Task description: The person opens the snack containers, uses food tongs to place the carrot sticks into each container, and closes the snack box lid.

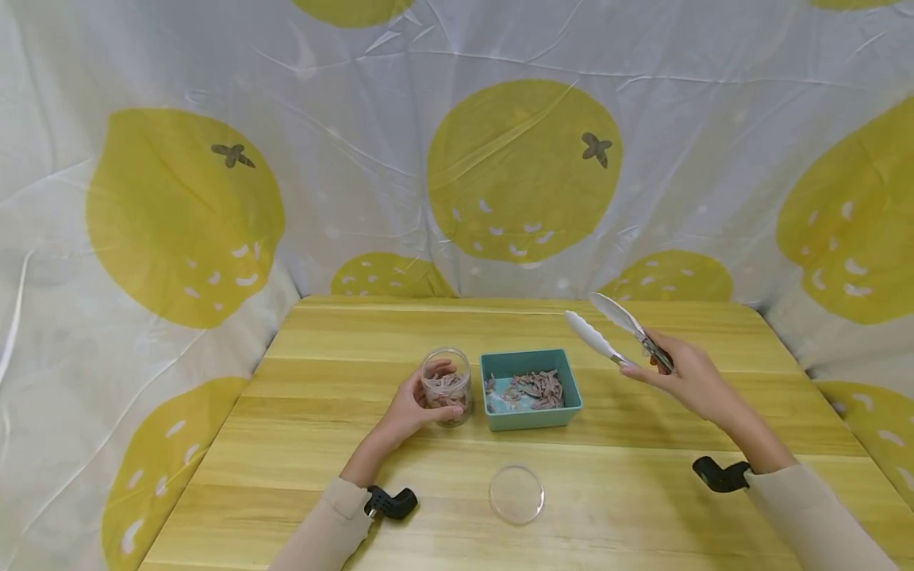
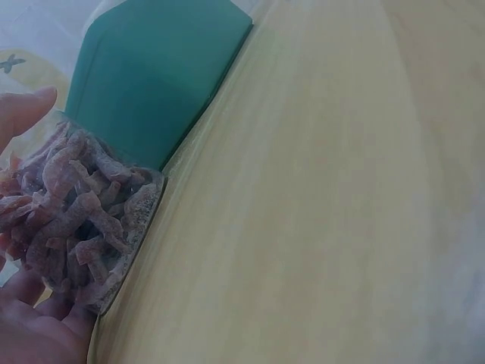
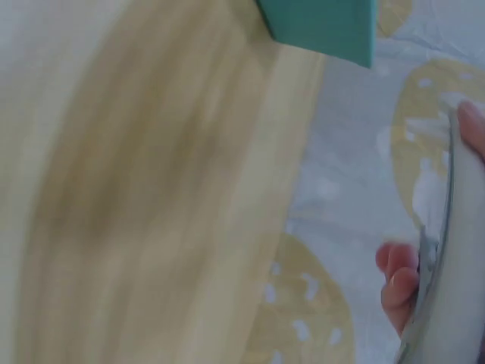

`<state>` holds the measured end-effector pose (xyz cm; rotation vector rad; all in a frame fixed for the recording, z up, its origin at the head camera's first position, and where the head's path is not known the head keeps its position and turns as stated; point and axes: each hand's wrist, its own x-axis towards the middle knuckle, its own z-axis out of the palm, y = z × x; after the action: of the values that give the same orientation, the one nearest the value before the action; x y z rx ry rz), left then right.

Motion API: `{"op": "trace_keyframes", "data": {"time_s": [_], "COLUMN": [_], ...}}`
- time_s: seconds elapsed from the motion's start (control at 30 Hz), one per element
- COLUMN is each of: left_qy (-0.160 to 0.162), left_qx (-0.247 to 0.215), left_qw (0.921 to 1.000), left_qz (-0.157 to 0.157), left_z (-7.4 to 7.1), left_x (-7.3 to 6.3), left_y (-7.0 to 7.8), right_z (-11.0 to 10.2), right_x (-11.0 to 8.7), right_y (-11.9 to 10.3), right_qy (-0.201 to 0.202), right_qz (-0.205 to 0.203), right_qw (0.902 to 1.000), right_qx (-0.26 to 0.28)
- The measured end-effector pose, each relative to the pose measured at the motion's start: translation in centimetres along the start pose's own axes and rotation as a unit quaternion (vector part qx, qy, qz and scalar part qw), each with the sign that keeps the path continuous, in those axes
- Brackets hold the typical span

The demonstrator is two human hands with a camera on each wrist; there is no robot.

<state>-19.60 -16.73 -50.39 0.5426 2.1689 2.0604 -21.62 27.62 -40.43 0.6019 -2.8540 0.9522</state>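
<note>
My left hand grips a clear jar standing on the table, fingers behind it and thumb in front. Greyish-pink strips that look dried fill its lower part. Just right of the jar sits a teal rectangular box; more of the same strips lie in it, heaped toward its right side. My right hand holds a pair of tongs up above the table, right of the box. The tongs' white tips are spread apart with nothing between them.
A round clear lid lies flat on the wooden table, in front of the box. A white cloth with yellow lemons hangs behind the table and along both sides. Each wrist wears a black camera mount.
</note>
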Motion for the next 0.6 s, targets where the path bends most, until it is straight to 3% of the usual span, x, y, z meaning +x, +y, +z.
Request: {"op": "trace_keyframes", "data": {"time_s": [0.3, 0.6], "left_qy": [0.000, 0.000], "left_qx": [-0.001, 0.000], "left_qw": [1.0000, 1.0000], "left_qz": [-0.002, -0.006], "left_z": [0.0, 0.0], "left_x": [0.0, 0.1], "left_y": [0.0, -0.3], "right_z": [1.8, 2.1], "right_x": [-2.6, -3.9], "right_y": [1.2, 2.4], "right_qy": [0.091, 0.093], "right_qz": [0.056, 0.165], "right_qw": [0.9941, 0.9811], "right_qx": [0.017, 0.039]}}
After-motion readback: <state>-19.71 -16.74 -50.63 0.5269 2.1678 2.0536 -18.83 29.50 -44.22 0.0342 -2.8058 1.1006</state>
